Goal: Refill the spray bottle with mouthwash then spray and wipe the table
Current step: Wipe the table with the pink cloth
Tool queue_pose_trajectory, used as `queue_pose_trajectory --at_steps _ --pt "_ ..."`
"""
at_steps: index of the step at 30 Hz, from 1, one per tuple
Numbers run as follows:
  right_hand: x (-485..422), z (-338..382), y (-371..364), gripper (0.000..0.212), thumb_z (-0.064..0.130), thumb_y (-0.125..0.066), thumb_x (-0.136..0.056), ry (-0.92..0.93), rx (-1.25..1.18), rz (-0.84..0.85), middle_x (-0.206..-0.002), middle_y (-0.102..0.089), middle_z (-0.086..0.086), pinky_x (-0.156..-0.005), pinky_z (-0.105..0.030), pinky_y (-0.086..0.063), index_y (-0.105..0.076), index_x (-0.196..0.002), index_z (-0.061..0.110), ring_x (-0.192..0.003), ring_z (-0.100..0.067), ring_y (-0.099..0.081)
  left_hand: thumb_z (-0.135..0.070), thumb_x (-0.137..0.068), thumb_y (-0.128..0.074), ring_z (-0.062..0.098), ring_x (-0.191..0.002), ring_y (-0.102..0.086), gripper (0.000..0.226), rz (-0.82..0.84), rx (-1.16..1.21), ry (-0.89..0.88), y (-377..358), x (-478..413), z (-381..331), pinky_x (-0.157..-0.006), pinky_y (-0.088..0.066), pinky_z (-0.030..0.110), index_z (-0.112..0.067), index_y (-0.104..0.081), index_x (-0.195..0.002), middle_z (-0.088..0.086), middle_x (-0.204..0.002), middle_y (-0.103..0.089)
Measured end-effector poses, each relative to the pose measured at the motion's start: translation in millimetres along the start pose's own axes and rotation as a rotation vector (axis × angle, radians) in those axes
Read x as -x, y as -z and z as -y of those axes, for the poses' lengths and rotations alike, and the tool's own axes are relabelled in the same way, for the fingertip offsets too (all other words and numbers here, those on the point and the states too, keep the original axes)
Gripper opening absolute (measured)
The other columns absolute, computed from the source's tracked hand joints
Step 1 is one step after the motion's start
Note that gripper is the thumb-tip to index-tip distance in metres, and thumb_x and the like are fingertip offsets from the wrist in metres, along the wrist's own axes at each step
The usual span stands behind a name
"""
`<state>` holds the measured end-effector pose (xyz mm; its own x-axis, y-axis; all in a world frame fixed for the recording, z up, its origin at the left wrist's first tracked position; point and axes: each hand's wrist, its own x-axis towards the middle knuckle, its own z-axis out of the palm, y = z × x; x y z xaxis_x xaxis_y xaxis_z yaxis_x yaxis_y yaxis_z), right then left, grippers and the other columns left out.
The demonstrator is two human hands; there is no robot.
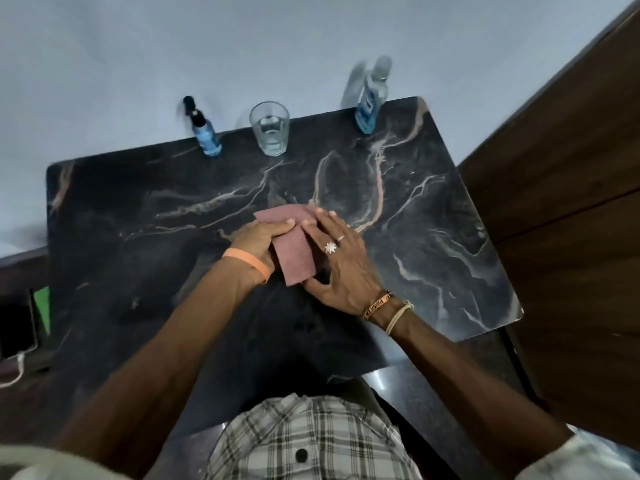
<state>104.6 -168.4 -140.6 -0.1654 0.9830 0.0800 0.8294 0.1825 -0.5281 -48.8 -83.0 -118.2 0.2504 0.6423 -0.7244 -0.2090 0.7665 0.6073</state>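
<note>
Item: wiping stage, both hands on the cloth (298,258), below the glass (269,131) on the dark marbled table (433,202).

From left to right I log:
- spray bottle (204,133), upright just left of the glass, nozzle on, blue liquid inside, so I judge the refill done
- left hand (256,240), nearer me than the glass, fingers curled over the cloth's left edge and gripping it
- the glass itself, a little liquid in the bottom
- the pink cloth, folded, flat on the tabletop
- right hand (343,268), fingers nearly straight, laid on the cloth's right side, thumb at its near corner
- mouthwash bottle (370,98), blurred, well right of the glass, partly full

I cannot tell whether spraying has happened. The wipe looks unfinished or about to start.
</note>
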Motion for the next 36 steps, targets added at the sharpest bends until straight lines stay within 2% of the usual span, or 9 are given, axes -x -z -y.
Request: queue_pose_trajectory --at_steps 3,7,14,18,22,27,29,32,36 --pt "12.6 -23.0 11.9 0.089 0.037 -0.075 -0.069 0.086 0.132 -0.092 -0.154 -0.036 -0.016 -0.114 -0.055 -0.026 -0.043 -0.146 0.007 -0.144 -0.035 -0.029 0.005 -0.084 -0.064 0.025 -0.089 -0.07 0.033 0.032 -0.074 -0.045 -17.0 -1.4 5.2 -0.076 -0.059 0.035 0.007 -0.062 -0.117 0.02 -0.103 -0.069" --pt "36.9 -46.7 8.8 0.084 0.034 -0.074 -0.068 0.032 0.185 -0.209 -0.134 -0.049 -0.01 -0.113 -0.053 -0.027 -0.043 -0.144 0.014 -0.127 -0.033 -0.047 0.003 -0.077 -0.069 0.034 -0.105 -0.065 0.046 0.159 -0.179 0.0 -35.4 -5.3 29.1 -0.089 -0.056 0.041 0.006 -0.06 -0.121 0.024 -0.113 -0.067" --pt "90.6 -74.3 -6.4 0.057 0.016 -0.057 -0.085 0.057 0.164 -0.182 -0.151 -0.039 -0.02 -0.113 -0.059 -0.026 -0.051 -0.14 0.003 -0.143 -0.038 -0.031 0.015 -0.082 -0.058 0.03 -0.109 -0.063 0.056 0.112 -0.18 -0.037 -62.0 -28.8 76.8 -0.091 -0.053 0.041 -0.01 -0.054 -0.132 0.018 -0.119 -0.067" --pt "95.7 -92.4 6.9 0.051 0.017 -0.047 -0.089 0.047 0.128 -0.101 -0.148 -0.045 -0.014 -0.11 -0.054 -0.036 -0.055 -0.137 0.004 -0.142 -0.033 -0.035 0.017 -0.081 -0.058 0.038 -0.103 -0.064 0.039 0.02 -0.194 -0.016 -85.0 -42.4 92.6 -0.088 -0.052 0.042 0.007 -0.059 -0.119 0.026 -0.108 -0.068" --pt "84.5 -116.5 30.2 0.047 0.016 -0.049 -0.09 0.034 0.108 -0.169 -0.146 -0.047 -0.014 -0.11 -0.054 -0.036 -0.057 -0.134 0.003 -0.14 -0.032 -0.038 0.013 -0.081 -0.064 0.032 -0.096 -0.067 0.035 -0.014 -0.208 -0.097 -116.6 -60.0 85.8 -0.086 -0.054 0.041 0.007 -0.061 -0.115 0.022 -0.103 -0.07" --pt "70.8 -132.8 49.9 0.047 0.024 -0.055 -0.089 0.076 0.095 -0.229 -0.146 -0.047 -0.016 -0.11 -0.055 -0.036 -0.06 -0.132 0.003 -0.14 -0.034 -0.038 0.005 -0.072 -0.073 0.022 -0.088 -0.07 0.035 0.065 -0.105 -0.164 -136.5 -71.3 64.0 -0.074 -0.057 0.032 -0.002 -0.065 -0.105 0.012 -0.096 -0.073" --pt "69.3 -133.6 52.9 0.061 0.041 -0.069 -0.082 0.047 0.005 -0.26 -0.147 -0.047 -0.014 -0.109 -0.055 -0.035 -0.061 -0.13 0.004 -0.142 -0.031 -0.037 -0.001 -0.067 -0.076 0.023 -0.086 -0.07 0.037 0.085 -0.118 -0.099 -137.5 -69.8 59.0 -0.073 -0.057 0.033 -0.004 -0.068 -0.102 0.012 -0.094 -0.073" --pt "66.5 -130.9 53.9 0.082 0.061 -0.066 -0.081 -0.004 -0.039 -0.251 -0.155 -0.035 -0.012 -0.116 -0.054 -0.024 -0.051 -0.14 0.006 -0.147 -0.029 -0.027 -0.002 -0.064 -0.076 0.029 -0.09 -0.07 0.043 0.165 -0.162 -0.03 -129.9 -69.1 53.4 -0.077 -0.057 0.035 -0.002 -0.069 -0.106 0.018 -0.099 -0.073" --pt "59.7 -133.3 53.8 0.059 0.036 -0.068 -0.091 -0.182 -0.009 -0.246 -0.146 -0.05 -0.008 -0.119 -0.044 -0.021 -0.052 -0.141 0.009 -0.139 -0.024 -0.042 -0.004 -0.073 -0.074 0.03 -0.096 -0.069 0.045 0.332 -0.164 0.043 -126.1 -67.3 50.8 -0.077 -0.058 0.036 -0.004 -0.065 -0.117 0.025 -0.113 -0.067"
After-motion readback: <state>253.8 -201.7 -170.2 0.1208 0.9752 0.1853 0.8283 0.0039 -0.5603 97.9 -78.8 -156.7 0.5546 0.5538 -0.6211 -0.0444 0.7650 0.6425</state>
